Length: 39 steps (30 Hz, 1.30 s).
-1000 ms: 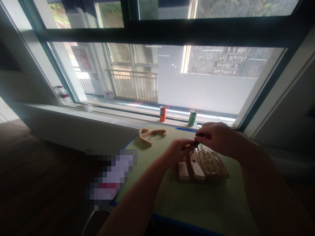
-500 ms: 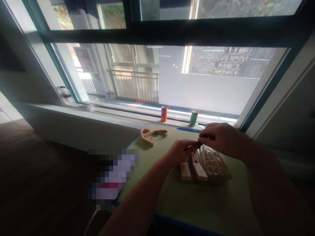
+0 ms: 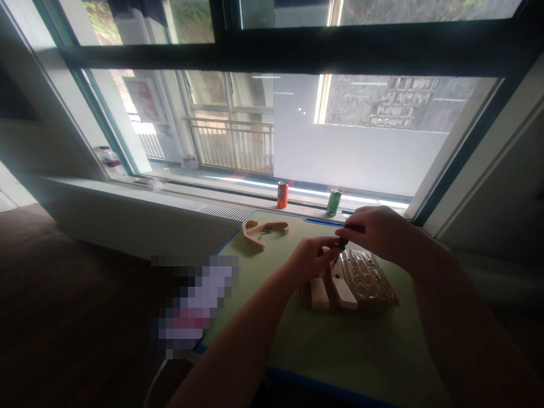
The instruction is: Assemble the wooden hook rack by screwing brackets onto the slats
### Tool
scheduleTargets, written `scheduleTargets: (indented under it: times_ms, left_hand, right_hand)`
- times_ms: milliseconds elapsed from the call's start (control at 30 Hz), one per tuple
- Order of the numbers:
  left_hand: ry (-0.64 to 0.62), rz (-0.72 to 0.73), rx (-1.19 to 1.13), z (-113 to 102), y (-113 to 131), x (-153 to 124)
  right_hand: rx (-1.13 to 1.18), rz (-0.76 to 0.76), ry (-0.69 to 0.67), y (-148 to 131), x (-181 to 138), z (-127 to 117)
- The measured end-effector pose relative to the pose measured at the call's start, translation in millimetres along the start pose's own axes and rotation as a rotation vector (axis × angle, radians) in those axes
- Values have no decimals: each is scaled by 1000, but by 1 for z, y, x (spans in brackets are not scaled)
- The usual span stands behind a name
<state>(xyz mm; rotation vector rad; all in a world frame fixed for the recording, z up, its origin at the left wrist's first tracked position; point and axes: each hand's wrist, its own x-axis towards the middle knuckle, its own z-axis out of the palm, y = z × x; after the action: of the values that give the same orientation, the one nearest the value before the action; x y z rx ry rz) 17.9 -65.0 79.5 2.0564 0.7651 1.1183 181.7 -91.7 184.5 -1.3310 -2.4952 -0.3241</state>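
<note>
My left hand (image 3: 311, 259) is closed, its fingertips pinched at a small dark piece (image 3: 342, 243). From above, my right hand (image 3: 370, 228) has its fingers bent down onto the top of the same piece; its exact kind is too small to tell. Directly below are two pale wooden pieces (image 3: 345, 293) with dark holes, lying side by side. They rest on a clear plastic-wrapped pack (image 3: 374, 280) with a brown look. My left hand partly covers the wooden pieces' far ends.
A curved wooden frame (image 3: 255, 241) with small metal bits lies at the table's (image 3: 306, 345) far left. On the window sill stand an orange can (image 3: 283, 195) and a green can (image 3: 334, 203). A blurred-out flat item (image 3: 199, 306) sits at the left edge.
The right hand has shifted slightly left and its fingers have turned a little over the dark piece. The left hand stays nearly in place. The whole view has moved up slightly.
</note>
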Motion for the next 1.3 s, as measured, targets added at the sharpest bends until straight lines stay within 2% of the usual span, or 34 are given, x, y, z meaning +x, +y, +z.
scheduleTargets:
  times_ms: [100, 233, 300, 467, 633, 700, 867, 1033, 1167, 1300]
  left_hand:
    - [50, -42, 52, 1, 2, 1]
    - [81, 6, 156, 0, 4, 6]
    - [92, 38, 191, 0, 3, 7]
    - [73, 55, 184, 0, 3, 4]
    - [107, -15, 187, 2, 4, 3]
    - [80, -9, 163, 4, 3, 4]
    - [-48, 42, 66, 8, 1, 3]
    - [54, -34, 106, 5, -4, 4]
    - [11, -13, 29, 4, -3, 4]
    - [47, -58, 49, 6, 0, 2]
  right_hand:
    - [-136, 112, 43, 1, 4, 7]
    - [-175, 164, 71, 0, 7, 13]
    - [-110, 153, 70, 0, 6, 13]
    - [113, 2, -8, 0, 0, 5]
    - [-84, 130, 49, -8, 2, 9]
    - [-98, 151, 85, -10, 3, 9]
    - [87, -44, 23, -9, 2, 6]
    - [-4, -31, 81, -13, 11, 16]
    - [100, -50, 87, -10, 8, 14]
    - [-26, 69, 45, -4, 6, 9]
